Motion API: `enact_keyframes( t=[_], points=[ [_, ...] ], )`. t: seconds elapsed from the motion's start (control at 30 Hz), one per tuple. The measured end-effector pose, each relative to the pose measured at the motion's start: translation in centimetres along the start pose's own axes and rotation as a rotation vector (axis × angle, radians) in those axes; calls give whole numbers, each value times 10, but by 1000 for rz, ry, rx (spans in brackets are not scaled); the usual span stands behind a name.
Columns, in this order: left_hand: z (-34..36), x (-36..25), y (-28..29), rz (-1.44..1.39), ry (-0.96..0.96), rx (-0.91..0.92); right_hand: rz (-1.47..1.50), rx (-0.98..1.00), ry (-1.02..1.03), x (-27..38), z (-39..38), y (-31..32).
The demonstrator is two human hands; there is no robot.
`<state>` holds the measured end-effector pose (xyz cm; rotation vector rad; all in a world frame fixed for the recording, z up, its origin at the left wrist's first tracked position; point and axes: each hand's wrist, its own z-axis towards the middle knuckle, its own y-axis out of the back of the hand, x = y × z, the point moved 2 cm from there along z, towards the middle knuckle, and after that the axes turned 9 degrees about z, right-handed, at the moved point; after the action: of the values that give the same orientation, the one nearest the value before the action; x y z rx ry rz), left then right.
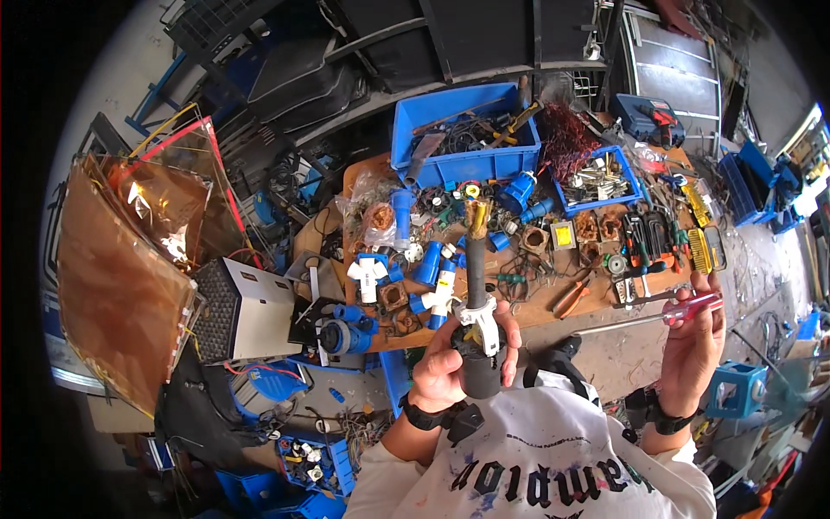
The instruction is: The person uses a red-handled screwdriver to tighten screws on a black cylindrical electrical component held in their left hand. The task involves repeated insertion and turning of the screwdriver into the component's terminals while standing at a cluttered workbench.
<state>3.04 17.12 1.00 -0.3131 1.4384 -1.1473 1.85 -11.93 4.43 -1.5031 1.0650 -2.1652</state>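
My left hand [439, 368] is wrapped round a black cylindrical connector [482, 374] in front of my chest. A white cable clamp [481, 324] sits on top of it, with a thick black cable [476, 281] rising out of the clamp. The cable's upper end shows bare yellowish wire strands [476, 218]. Out to the right, my right hand [694, 346] grips a screwdriver [689, 309] by its red handle. Its long metal shaft points left toward the connector, and the tip is apart from it.
Ahead stands a wooden workbench [540, 310] crowded with blue plug parts [428, 264], orange-handled pliers [571, 297] and a yellow brush [699, 251]. A blue crate [467, 164] and a blue tray of metal pieces [596, 183] are at its back. A white box [251, 307] stands left.
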Motion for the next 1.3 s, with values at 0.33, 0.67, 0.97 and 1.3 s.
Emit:
enact_keyframes(
  t=[0.33, 0.67, 0.97, 1.3],
  points=[
    [-2, -3, 2, 630, -75, -349, 114, -109, -115, -4, 3, 18],
    [-4, 1, -2, 1084, -275, -534, 147, -62, -149, -4, -1, 27],
    [-7, 1, -1, 1109, -411, -511, 180, -93, -185, -3, -3, 32],
    [-5, -4, -10, 548, -73, -291, 222, -102, -201, -5, -8, 26]
  ],
)
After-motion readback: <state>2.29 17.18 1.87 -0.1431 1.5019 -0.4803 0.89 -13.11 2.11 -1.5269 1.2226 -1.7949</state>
